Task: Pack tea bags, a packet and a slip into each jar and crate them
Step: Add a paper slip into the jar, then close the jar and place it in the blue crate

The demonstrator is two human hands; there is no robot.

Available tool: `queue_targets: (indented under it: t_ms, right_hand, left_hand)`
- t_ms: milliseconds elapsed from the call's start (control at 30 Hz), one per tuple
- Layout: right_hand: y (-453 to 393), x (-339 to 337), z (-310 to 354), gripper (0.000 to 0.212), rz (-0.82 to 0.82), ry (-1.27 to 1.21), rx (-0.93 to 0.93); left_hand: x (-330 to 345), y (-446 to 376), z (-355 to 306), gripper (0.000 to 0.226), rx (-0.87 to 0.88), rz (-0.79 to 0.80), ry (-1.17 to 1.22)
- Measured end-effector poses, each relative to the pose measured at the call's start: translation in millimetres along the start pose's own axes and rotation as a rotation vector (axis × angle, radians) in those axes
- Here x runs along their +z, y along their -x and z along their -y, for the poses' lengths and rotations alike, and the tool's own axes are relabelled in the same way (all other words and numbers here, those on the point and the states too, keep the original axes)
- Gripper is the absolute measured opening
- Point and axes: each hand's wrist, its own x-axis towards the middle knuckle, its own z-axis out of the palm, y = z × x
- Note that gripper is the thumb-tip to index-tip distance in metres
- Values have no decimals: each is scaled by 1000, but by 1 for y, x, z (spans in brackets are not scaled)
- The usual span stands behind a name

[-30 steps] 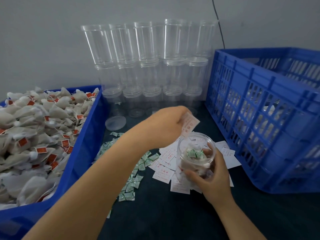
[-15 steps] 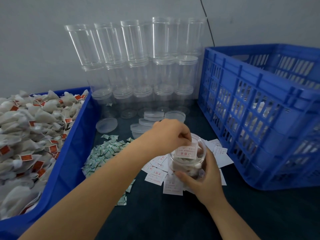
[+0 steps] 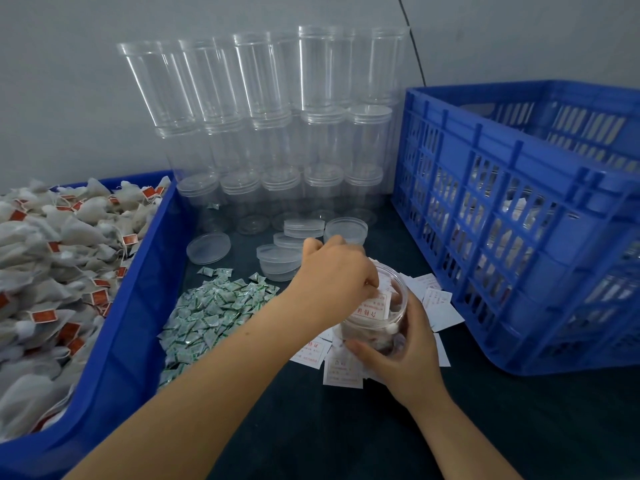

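Jar: clear jar [image 3: 375, 323] stands upright on the dark table [image 3: 311, 427], mouth up, over a scatter of loose slips [image 3: 441, 306]; tea bags show through its wall.
Right hand: right hand [image 3: 403, 358] is wrapped around the near side of the jar, thumb on the left wall, fingers curled round the right wall, steadying it.
Left hand: left hand [image 3: 332, 275] is above the jar mouth, fingertips bunched and pinching the top edge of a slip [image 3: 374, 308].
Slip: white with red print, partly inside the mouth, leaning against the far inner wall, its face towards the camera.
Key relation: jar's long axis is vertical and the mouth sits directly under the left fingertips, so the slip only has to go straight down; the left hand is the nearer one to the opening, the right is lower on the body.
Step, as I judge it: seating the slip, last of the fill items; a green packet is not clearly visible inside.
Lids: loose lids [image 3: 280, 258] lie just beyond the left hand, near enough for capping.
Crate: blue crate [image 3: 519, 216] stands to the right of the jar, close by, with filled jars dimly visible through its slats.
Supplies: tea bags [image 3: 62, 258] heaped in a blue bin at the left; packets [image 3: 214, 306] piled between the bin and the jar.
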Motion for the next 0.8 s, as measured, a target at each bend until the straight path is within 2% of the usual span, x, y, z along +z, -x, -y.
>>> queue_targets:
  t_ms: [100,167,267,333,400,467,500,567,700,800]
  right_hand:
    - [0,0,1,96,-3,1,12]
    - [0,-1,0,97,8,9,14]
    - [1,-1,0,97,12,15,-3]
    - [2,0,0,96,7,11,-5]
    - [1,0,0,95,4,15,4]
    - [1,-1,1,94,16,14,7]
    - [1,-2,0,93,31,-2,7]
    - [2,-2,0,90,63,-31,2]
    - [-2,-6,14,84,41,120,-17]
    - [-9,-19,33,101,114,262,-6]
  left_hand:
    - [-1,0,1,25,2,-36,3]
    - [-1,6,4,32,-34,-146,119]
    - [7,25,10,53,-167,-408,544]
    - [26,44,13,65,-242,-491,812]
    - [49,62,15,95,-269,-395,973]
    - [73,72,15,120,-210,-192,1084]
    - [80,73,11,123,-149,-111,1192]
    - [89,70,2,111,-34,-83,1392]
    - [97,59,-7,100,-30,-233,1410]
    - [103,58,-5,95,-43,-268,1410]
